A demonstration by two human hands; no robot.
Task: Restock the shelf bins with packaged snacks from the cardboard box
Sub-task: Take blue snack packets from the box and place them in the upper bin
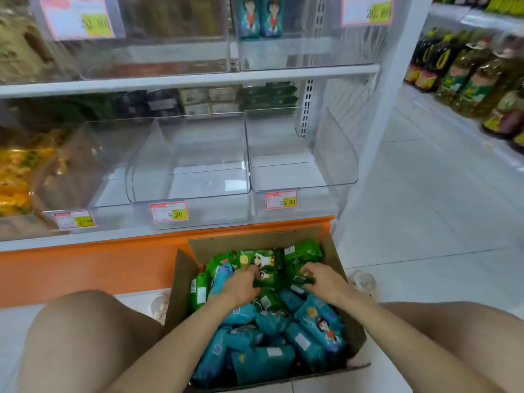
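An open cardboard box (pixel 181 282) stands on the floor between my knees. It holds green snack packs (pixel 263 260) at its far end and several teal snack packs (pixel 320 324) nearer me. My left hand (pixel 241 285) and my right hand (pixel 326 282) are both down in the box, fingers curled around green packs in the middle. Above the box, two clear plastic shelf bins (pixel 192 154) (pixel 300 148) stand with nothing in them, price tags on their fronts.
An orange shelf base (pixel 85 265) runs behind the box. A bin with yellow packs (pixel 19 177) is at the left. On the upper shelf stands a bin with teal packs (pixel 261 18). Bottles of oil (pixel 467 75) line the aisle at right, across the white tiled floor (pixel 425 208).
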